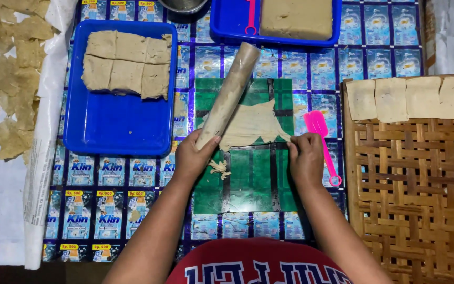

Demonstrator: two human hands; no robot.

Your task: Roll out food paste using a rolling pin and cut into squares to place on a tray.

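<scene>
Seen from the head camera, the left hand [190, 158] is wrapped around the near end of a dough-coated rolling pin [228, 94], which lies tilted across a green sheet [250, 181] and over the upper left edge of a thin, ragged dough sheet [250, 125]. The right hand [306, 158] has its fingers curled and pinching the dough sheet's lower right edge against the green sheet. A small dough scrap [219, 168] sits just beside the left hand. The blue tray [116, 131] on the left holds a scored dough slab [127, 63] in its far half. A second blue tray [227, 23] at the top, cut off by the frame, holds a smooth dough block [296, 18] and a pink tool whose shape is hard to make out. A pink spatula [321, 142] lies just right of the right hand. The woven bamboo tray [411, 194] on the right carries a row of flat dough squares [411, 97] along its far edge, the last one cut off. Torn dough pieces [6, 73] lie on white paper far left.
</scene>
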